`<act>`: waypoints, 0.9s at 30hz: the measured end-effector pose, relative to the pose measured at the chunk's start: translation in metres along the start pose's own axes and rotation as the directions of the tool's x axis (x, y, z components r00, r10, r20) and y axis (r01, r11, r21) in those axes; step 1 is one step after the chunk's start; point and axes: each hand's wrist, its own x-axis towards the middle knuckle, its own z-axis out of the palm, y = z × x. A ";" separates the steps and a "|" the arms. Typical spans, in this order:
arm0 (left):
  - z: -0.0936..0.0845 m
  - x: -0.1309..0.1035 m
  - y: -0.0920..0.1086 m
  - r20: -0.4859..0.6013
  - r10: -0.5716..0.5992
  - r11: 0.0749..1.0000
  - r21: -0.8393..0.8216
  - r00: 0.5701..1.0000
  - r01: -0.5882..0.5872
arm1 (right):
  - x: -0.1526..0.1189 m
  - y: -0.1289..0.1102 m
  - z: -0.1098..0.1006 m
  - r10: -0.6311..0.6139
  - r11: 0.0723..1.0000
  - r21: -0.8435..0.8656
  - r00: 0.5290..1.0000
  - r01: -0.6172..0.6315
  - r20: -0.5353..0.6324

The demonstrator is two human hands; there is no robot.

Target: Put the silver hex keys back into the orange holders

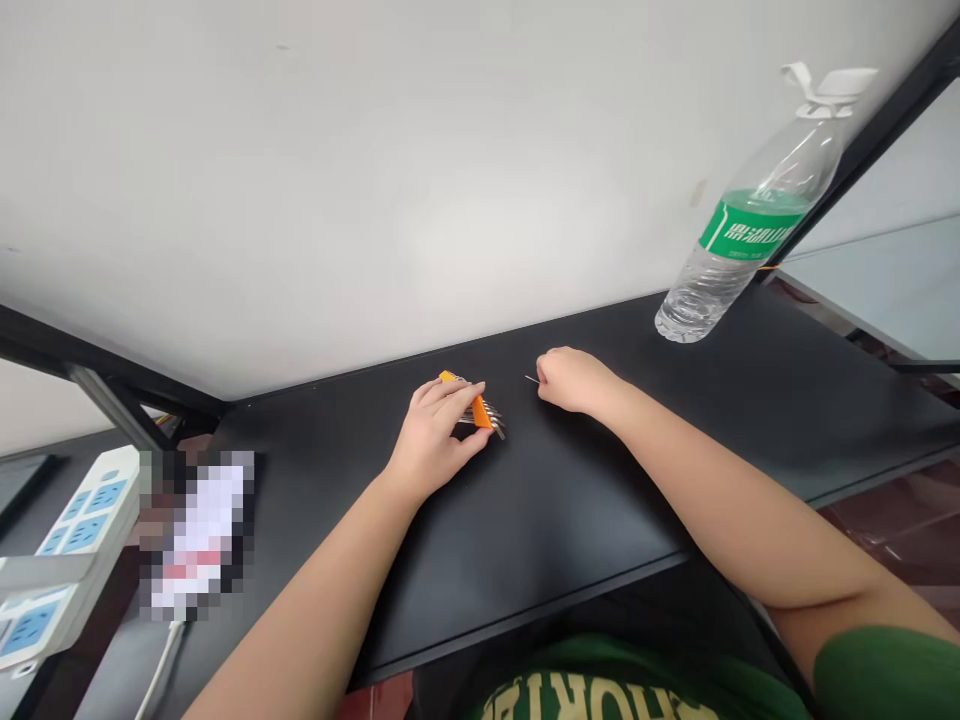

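My left hand [435, 430] is closed around an orange hex key holder [482, 412], thumb below and fingers over the top. Several shiny metal hex keys [493, 418] stick out of its right side. To the right, a short gap away, my right hand [570, 378] is closed in a pinch. A thin metal hex key [532, 379] pokes out of its fingers toward the holder; the rest of that key is hidden in the hand. Both hands are just over the black tabletop [495, 540].
A large water bottle [739, 235] with a green label stands at the back right by the wall [450, 200]. On the left lie a blurred-out device [199, 535] with a white cable [160, 665] and a white power strip [86, 545]. Black frame bars flank the table.
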 end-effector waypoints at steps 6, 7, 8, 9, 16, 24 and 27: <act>0.001 -0.001 -0.002 -0.005 -0.047 0.999 0.027 0.999 0.047 | -0.013 -0.021 -0.004 -0.203 0.971 0.113 0.975 0.213 -0.092; 0.001 -0.001 -0.002 -0.004 -0.057 0.998 0.029 0.998 0.057 | -0.015 -0.023 -0.004 -0.245 0.954 0.147 0.962 0.262 -0.121; 0.001 -0.001 -0.003 -0.003 -0.062 0.998 0.030 0.998 0.063 | -0.016 -0.026 -0.004 -0.287 0.932 0.182 0.946 0.312 -0.154; 0.001 -0.001 -0.003 -0.001 -0.065 0.997 0.030 0.998 0.065 | -0.018 -0.028 -0.004 -0.325 0.907 0.215 0.927 0.361 -0.186; 0.003 -0.001 -0.003 0.030 -0.074 0.997 0.034 0.997 0.073 | -0.024 -0.036 -0.001 -0.407 0.826 0.277 0.859 0.491 -0.309; 0.003 -0.001 -0.003 0.025 -0.047 0.999 0.020 0.999 0.047 | -0.026 -0.036 -0.002 -0.423 0.829 0.258 0.857 0.497 -0.293; 0.003 0.000 -0.003 0.034 -0.060 0.998 0.018 0.998 0.059 | -0.027 -0.037 -0.002 -0.422 0.842 0.235 0.864 0.485 -0.274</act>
